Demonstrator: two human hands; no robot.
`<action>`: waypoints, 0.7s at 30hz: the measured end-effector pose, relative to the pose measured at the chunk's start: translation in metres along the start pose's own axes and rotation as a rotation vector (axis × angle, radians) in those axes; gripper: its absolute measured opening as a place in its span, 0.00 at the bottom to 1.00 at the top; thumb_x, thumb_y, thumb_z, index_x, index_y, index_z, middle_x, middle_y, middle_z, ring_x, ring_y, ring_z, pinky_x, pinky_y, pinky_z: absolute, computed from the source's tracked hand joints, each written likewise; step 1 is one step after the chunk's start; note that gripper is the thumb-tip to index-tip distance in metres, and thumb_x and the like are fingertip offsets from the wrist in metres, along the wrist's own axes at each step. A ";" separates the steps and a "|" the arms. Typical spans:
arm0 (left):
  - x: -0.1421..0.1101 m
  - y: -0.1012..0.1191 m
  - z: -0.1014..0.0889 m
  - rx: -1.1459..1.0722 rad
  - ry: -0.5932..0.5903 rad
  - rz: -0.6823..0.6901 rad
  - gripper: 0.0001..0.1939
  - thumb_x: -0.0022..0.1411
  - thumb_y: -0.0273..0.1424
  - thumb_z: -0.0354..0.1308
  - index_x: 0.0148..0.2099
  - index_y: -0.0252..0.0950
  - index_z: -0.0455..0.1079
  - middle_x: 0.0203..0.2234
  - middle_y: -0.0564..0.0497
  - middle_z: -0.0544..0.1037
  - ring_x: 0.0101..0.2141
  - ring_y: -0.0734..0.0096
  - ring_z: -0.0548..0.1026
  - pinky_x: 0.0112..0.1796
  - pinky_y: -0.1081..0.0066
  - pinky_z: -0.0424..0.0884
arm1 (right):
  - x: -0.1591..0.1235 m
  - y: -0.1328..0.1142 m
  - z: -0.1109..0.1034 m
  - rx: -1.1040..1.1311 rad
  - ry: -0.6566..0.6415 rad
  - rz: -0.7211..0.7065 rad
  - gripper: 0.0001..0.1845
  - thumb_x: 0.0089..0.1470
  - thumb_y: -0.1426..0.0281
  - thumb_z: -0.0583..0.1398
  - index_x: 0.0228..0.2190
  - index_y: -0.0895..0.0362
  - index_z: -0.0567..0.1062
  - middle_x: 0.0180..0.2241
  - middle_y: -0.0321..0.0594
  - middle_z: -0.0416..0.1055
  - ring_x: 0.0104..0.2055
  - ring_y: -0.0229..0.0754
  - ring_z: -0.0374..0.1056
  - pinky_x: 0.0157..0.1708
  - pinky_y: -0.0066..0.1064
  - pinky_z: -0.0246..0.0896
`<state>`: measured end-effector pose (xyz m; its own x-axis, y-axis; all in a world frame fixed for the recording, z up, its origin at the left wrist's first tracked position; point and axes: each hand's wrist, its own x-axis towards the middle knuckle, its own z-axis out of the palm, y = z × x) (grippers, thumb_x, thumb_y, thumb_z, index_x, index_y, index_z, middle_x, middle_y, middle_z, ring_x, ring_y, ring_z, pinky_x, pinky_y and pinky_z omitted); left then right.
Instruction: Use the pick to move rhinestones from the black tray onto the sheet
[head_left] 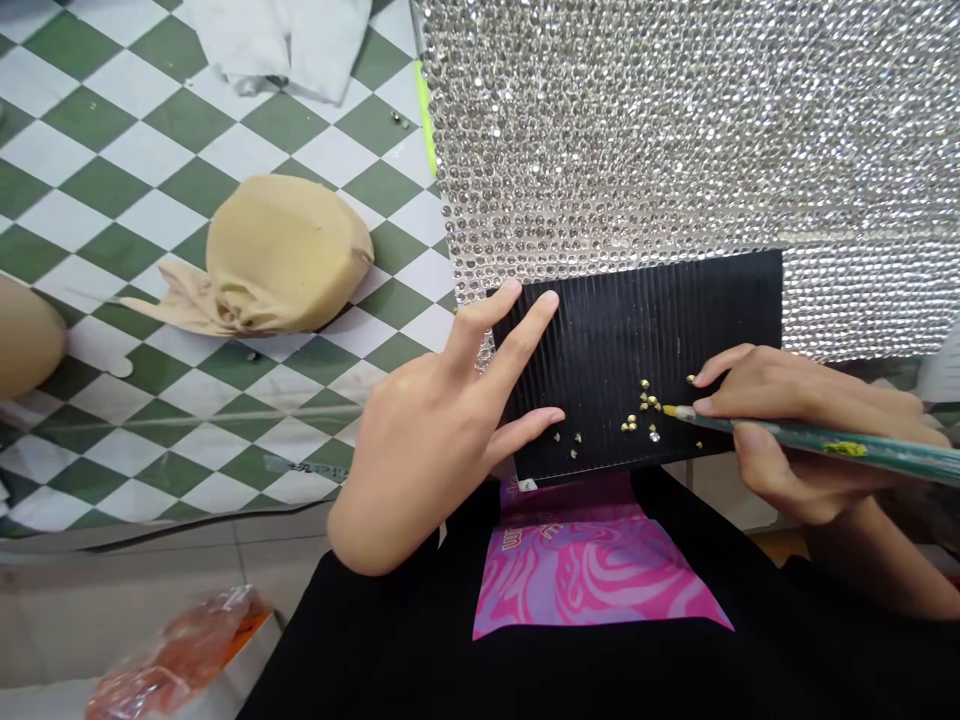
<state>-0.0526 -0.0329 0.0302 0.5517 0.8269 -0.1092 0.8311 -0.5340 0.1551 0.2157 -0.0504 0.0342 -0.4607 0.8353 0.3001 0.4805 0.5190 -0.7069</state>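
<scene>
My left hand (450, 410) lies over the left end of a black ridged board (600, 350), fingers spread and fingertips on it. In my right hand (810, 420) is a green pen-like picking tool (795, 437) with a yellowish tip. That tip points at a small cluster of gold-backed rhinestones (651, 401) on the board. One clear rhinestone (655, 437) shows its shiny face just below the cluster. A few darker stones (576, 438) sit near my left thumb. Another gold stone (691, 379) is beside my right fingertips.
Behind the board spreads a silver rhinestone-covered sheet (660, 140). On the checkered tablecloth (187, 120) sit a tan cloth-wrapped bundle (292, 250) and white cloth (281, 45). A pink and purple printed piece (592, 575) lies over my lap. A plastic bag (180, 650) is low at left.
</scene>
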 end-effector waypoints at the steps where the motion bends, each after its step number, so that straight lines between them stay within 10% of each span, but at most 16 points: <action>1: 0.000 0.000 0.000 -0.003 -0.012 -0.006 0.35 0.68 0.39 0.56 0.72 0.39 0.51 0.62 0.34 0.67 0.32 0.62 0.80 0.28 0.62 0.75 | -0.002 0.001 0.001 0.003 0.007 0.000 0.18 0.45 0.83 0.58 0.36 0.54 0.75 0.24 0.33 0.67 0.27 0.37 0.66 0.33 0.38 0.75; 21: 0.000 0.000 -0.001 -0.012 -0.040 -0.021 0.35 0.69 0.40 0.54 0.73 0.40 0.50 0.63 0.33 0.66 0.31 0.64 0.79 0.27 0.64 0.73 | -0.002 0.002 0.002 0.082 -0.019 -0.027 0.16 0.48 0.85 0.57 0.37 0.59 0.75 0.26 0.34 0.67 0.26 0.32 0.64 0.36 0.39 0.72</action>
<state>-0.0528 -0.0330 0.0310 0.5368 0.8299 -0.1521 0.8417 -0.5145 0.1638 0.2158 -0.0517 0.0310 -0.4868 0.8174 0.3079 0.4057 0.5237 -0.7491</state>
